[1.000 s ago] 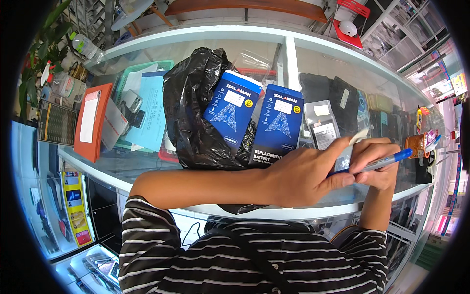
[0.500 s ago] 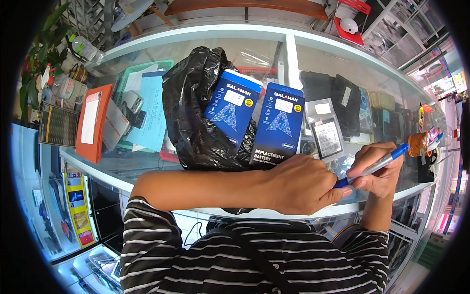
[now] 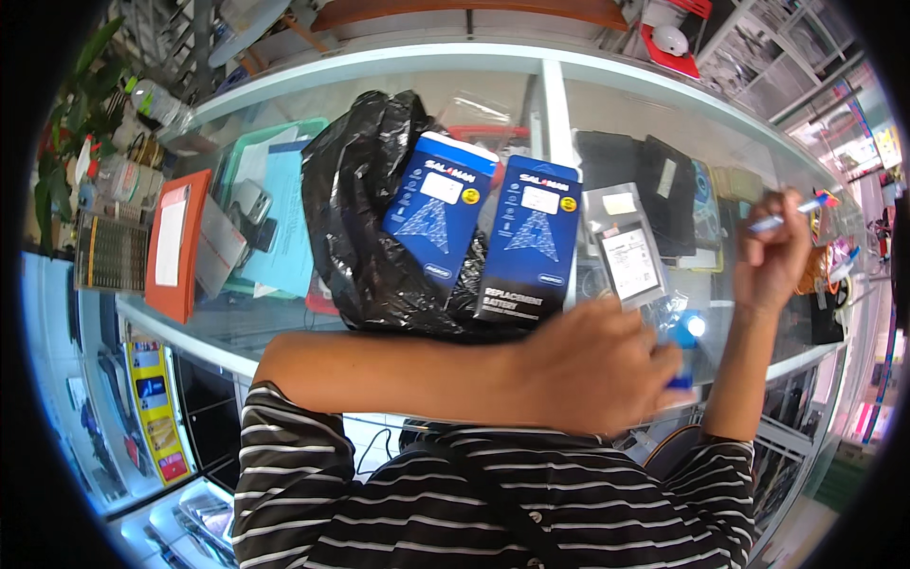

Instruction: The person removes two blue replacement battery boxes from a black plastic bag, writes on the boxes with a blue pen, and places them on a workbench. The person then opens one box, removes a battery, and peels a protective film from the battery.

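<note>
My right hand [image 3: 775,248] is raised over the right side of the glass counter, closed on a silver and blue marker pen [image 3: 787,214]. Close to the counter's near edge, my left hand [image 3: 602,365] is blurred, with a small blue marker cap [image 3: 680,381] at its fingertips. Beyond the left hand, a flat phone battery [image 3: 632,264] lies in a clear plastic pouch. Two blue battery boxes lie left of it: one box [image 3: 533,223] is beside the pouch, and the other box [image 3: 441,213] rests on a crumpled black plastic bag [image 3: 351,228].
An orange folder [image 3: 197,242] stands at the left beside a blue paper sheet [image 3: 284,218]. At the right edge sits an orange pen cup [image 3: 817,270]. Dark flat cases [image 3: 668,194] show beyond the pouch. My left forearm lies across the counter's near side.
My right hand has moved up and right, away from the left, taking the marker with it. The blue cap has stayed at my left hand. The view has shifted slightly.
</note>
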`<state>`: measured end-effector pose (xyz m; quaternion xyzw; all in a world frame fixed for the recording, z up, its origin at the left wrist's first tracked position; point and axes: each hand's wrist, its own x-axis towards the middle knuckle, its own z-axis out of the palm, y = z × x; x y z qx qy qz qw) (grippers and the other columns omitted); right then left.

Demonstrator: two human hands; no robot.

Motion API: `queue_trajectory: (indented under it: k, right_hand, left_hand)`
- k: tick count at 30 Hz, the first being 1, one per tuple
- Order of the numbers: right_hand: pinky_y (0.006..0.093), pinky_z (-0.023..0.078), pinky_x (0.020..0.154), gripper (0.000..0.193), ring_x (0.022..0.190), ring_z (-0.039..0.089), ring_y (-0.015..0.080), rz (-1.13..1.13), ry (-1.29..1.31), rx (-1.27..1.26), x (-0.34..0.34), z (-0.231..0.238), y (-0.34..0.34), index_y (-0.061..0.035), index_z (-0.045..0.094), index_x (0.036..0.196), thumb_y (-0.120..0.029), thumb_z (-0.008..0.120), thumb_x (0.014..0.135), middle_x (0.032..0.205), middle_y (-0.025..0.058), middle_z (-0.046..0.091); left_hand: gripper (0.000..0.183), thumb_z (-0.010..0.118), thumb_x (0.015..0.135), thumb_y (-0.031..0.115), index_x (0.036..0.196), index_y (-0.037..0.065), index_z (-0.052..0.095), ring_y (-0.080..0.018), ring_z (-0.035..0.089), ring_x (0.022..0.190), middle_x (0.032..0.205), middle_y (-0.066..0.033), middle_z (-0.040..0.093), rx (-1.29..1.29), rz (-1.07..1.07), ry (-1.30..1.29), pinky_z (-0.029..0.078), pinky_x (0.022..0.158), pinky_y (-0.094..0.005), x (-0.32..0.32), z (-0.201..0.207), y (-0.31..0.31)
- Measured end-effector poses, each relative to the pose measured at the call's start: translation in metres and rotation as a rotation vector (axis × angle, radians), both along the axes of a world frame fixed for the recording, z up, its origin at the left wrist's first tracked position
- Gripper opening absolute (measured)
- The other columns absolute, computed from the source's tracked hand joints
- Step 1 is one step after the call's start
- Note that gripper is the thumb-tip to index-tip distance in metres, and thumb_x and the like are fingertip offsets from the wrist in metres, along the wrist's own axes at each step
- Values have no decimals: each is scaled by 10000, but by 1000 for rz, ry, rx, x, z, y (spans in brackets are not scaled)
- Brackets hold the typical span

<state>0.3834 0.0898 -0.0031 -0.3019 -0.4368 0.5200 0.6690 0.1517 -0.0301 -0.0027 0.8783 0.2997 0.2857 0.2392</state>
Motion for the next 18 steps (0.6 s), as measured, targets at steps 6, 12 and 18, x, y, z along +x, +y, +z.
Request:
queue_trajectory:
  k: [6, 12, 18]
  right_hand:
    - [229, 451, 429, 193, 481, 601, 133, 164, -236, -53, -36, -36, 2, 21, 665, 1057, -154, 647, 978, 829, 140, 710]
    - [232, 470, 457, 126, 496, 587, 103, 219, -477, -165, -54, -57, 22, -2, 652, 984, -97, 708, 924, 745, 85, 683]
    - [211, 463, 441, 150, 488, 576, 69, 276, -584, -187, -53, -63, 22, -32, 596, 861, -84, 718, 931, 692, 65, 681]
  left_hand:
    - [489, 663, 910, 469, 1250, 118, 666, -459, 502, 1285, 1372, -294, 528, 136, 242, 29, 449, 1033, -524, 3, -64, 34]
    - [536, 604, 945, 486, 1343, 128, 619, -467, 476, 1304, 1381, -322, 504, 244, 296, 148, 413, 1056, -537, 5, -71, 39]
    - [560, 620, 928, 475, 1347, 104, 611, -438, 503, 1251, 1365, -354, 495, 125, 294, 119, 445, 998, -504, 15, -74, 36]
